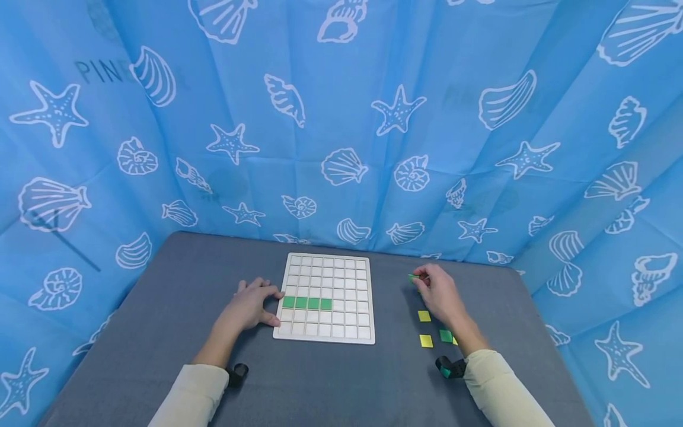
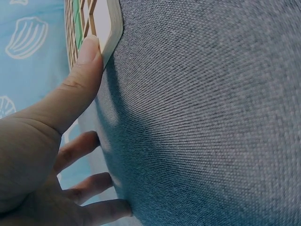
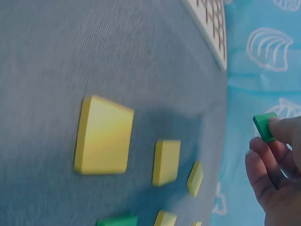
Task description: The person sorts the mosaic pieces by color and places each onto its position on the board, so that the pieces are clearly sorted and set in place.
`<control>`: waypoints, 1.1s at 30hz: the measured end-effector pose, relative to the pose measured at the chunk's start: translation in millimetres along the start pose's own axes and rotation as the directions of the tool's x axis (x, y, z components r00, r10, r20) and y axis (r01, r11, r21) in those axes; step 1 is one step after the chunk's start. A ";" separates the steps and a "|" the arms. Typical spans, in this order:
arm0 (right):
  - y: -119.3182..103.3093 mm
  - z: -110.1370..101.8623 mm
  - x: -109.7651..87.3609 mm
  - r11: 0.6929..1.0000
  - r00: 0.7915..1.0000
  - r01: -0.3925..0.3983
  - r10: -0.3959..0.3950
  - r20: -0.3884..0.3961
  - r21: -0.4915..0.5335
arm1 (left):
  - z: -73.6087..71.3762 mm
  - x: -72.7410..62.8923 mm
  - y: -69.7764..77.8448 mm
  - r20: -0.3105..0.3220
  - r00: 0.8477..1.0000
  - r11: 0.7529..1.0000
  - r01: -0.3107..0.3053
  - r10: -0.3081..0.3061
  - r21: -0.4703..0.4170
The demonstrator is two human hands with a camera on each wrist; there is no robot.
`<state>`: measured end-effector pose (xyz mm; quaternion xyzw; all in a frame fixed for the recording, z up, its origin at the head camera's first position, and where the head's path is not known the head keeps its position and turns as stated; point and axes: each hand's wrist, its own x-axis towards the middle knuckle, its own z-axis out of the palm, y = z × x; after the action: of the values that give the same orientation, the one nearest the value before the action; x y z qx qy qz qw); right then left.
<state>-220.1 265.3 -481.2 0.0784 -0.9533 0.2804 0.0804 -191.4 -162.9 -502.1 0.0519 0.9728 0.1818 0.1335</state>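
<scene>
A white square grid board (image 1: 347, 335) lies on the grey table, with several green tiles (image 1: 301, 303) set side by side in one row from its left edge. My left hand (image 1: 249, 306) rests at the board's left side, its thumb (image 2: 87, 54) on the rim and the other fingers spread out on the table. Off to the right of the board, my right hand (image 1: 439, 292) pinches one green square tile (image 3: 264, 126) between thumb and fingers, raised above the table. Several yellow tiles (image 3: 104, 136) lie below it in the right wrist view.
Nearer the right forearm, a loose green tile (image 1: 445, 335) lies beside a yellow tile (image 1: 425, 341). A blue curtain (image 1: 341, 118) with white shells and starfish hangs behind the table (image 1: 331, 385) and along its sides. A black wrist device (image 1: 451, 367) sits at the right cuff.
</scene>
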 end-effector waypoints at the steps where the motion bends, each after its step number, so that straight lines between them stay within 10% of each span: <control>1: -2.5 0.7 0.2 1.000 1.000 0.010 -0.010 0.003 0.008 | -0.3 0.0 0.1 0.001 1.000 1.000 0.001 -0.001 -0.003; 33: -48.6 46.1 -12.6 0.988 0.996 0.019 -0.033 0.088 0.156 | 0.1 -0.3 -2.3 0.003 1.000 1.000 -0.021 0.021 -0.022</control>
<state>-203.4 201.0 -496.5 0.1093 -0.9301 0.3490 0.0346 -191.1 -165.1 -502.9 0.0608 0.9700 0.1938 0.1337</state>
